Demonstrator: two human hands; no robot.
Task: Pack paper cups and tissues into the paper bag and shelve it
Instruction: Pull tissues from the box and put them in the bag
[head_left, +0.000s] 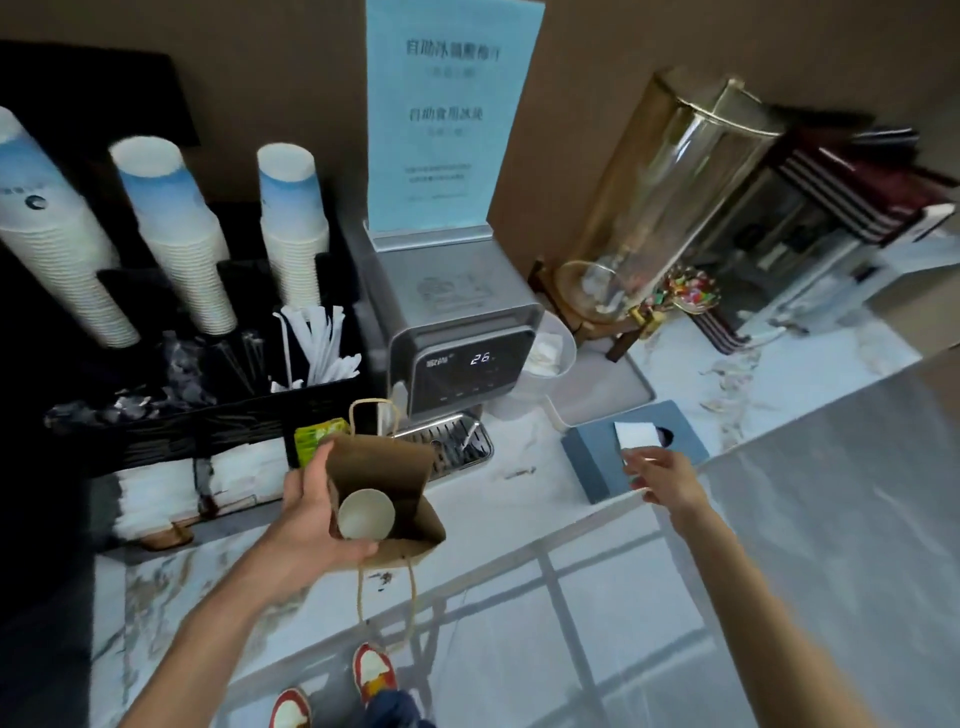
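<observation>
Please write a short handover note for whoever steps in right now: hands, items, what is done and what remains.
Left hand: holding the open paper bag above the counter edge.
Right hand: at the blue tissue box, fingers on the white tissue sticking out of it; tissue not yet pulled free.
Done: one paper cup lies inside the bag.
Spare cups: three stacks in the black organiser on the left.
Left: pull tissues, drop them in the bag, add more cups if needed, then shelve the bag.
</observation>
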